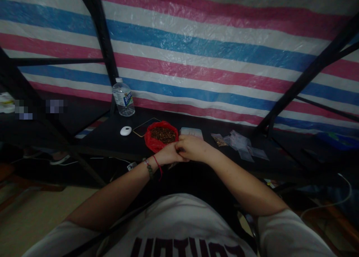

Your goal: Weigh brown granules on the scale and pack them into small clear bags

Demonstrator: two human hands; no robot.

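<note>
My left hand (pixel 169 154) and my right hand (pixel 193 148) meet at the table's front edge, just in front of a red plastic bag (pixel 148 140). The bag stands open, with its rim spread round a heap of small brown grains (pixel 164 135). Both hands are closed, the right fingers pinched against the left hand. Whatever they hold is mostly hidden; a small brownish bit peeks out below the left hand. Behind the right hand lies a pale flat object (pixel 191 131). Further right are a small clear bag of brown grains (pixel 219 139) and several clear plastic bags (pixel 238 142).
A clear bottle (pixel 123 98) stands at the back left of the black table (pixel 109 139). Near it lie a white rounded gadget (pixel 126 130) and a dark phone (pixel 143 127). Black metal posts (pixel 102 33) and a striped plastic sheet (pixel 196 55) rise behind.
</note>
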